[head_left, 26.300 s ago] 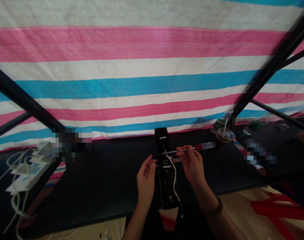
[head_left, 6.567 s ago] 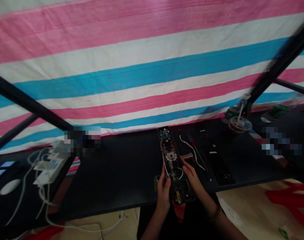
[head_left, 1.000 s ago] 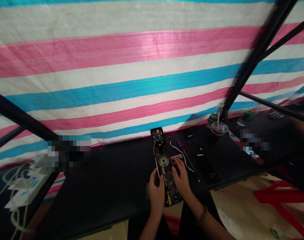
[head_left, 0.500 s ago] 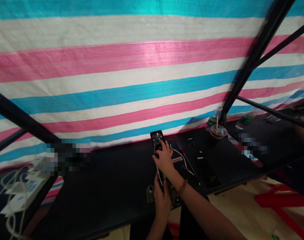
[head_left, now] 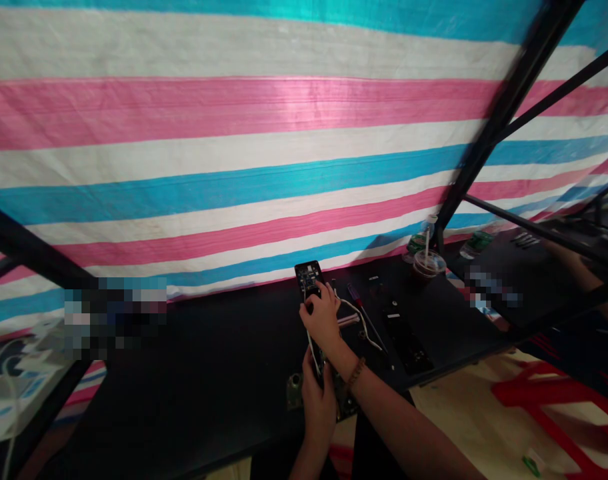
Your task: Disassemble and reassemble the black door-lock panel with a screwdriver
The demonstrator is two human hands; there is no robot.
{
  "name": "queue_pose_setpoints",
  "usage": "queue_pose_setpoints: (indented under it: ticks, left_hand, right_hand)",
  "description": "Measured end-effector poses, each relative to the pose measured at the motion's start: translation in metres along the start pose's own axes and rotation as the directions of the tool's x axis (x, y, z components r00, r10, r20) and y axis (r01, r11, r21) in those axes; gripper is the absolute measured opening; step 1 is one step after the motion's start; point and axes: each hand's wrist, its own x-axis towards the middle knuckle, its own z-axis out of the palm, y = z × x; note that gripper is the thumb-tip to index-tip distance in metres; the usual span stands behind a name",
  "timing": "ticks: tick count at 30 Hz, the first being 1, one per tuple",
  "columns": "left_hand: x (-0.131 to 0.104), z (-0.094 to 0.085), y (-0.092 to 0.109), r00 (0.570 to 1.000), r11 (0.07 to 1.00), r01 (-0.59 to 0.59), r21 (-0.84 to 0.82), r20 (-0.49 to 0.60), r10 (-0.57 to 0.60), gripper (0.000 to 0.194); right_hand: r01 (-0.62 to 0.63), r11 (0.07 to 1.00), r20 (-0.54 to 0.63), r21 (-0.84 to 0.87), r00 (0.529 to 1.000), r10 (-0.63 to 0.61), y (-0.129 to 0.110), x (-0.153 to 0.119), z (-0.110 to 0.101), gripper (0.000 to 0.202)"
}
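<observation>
A black device with an exposed circuit board (head_left: 309, 273) lies near the back edge of the black table. My right hand (head_left: 323, 320) reaches over its lower part, thumb and fingers curled down on it; what they pinch is too small to make out. Nearer the front edge, my left hand (head_left: 319, 400) is closed around something dark, with a white cable (head_left: 313, 353) running up from it. Beneath and beside the hands sit green circuit board parts (head_left: 295, 391). Another white cable (head_left: 367, 320) curves to the right of my right hand.
Right of the hands lie a purple-handled screwdriver (head_left: 354, 293) and a long black panel (head_left: 409, 341). A plastic cup with a straw (head_left: 428, 265) and a bottle (head_left: 415, 247) stand farther right. Another person's arm (head_left: 579, 270) shows at the far right; white boxes (head_left: 19, 400) are at left.
The whole view has shifted slightly, so the table items appear a little farther left. Both hands keep nearly the same places on the parts. The other person's arm shows more.
</observation>
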Motion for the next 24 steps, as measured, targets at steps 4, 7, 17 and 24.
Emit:
queue_pose_setpoints:
  ticks: [4,7,17,24]
  left_hand:
    - [-0.002,0.0,0.002,1.0,1.0,0.017,-0.007,0.006,-0.017,0.062]
    - [-0.002,-0.001,0.005,1.0,1.0,0.02,-0.002,0.0,-0.02,0.06]
    - [-0.002,-0.001,0.007,1.0,1.0,0.014,-0.019,0.004,-0.014,0.058]
    - [-0.001,0.001,0.003,1.0,1.0,0.006,-0.024,-0.014,-0.006,0.06]
  right_hand:
    - [-0.029,0.982,-0.069,0.187,0.997,0.043,0.007,0.011,-0.007,0.008]
    - [-0.029,0.948,-0.054,0.317,0.997,0.049,0.019,0.025,-0.023,0.013]
    - [0.032,0.948,0.327,0.317,0.934,-0.141,0.034,0.029,-0.052,0.014]
    - [0.196,0.979,0.291,0.046,0.935,-0.201,0.025,0.015,-0.037,0.016]
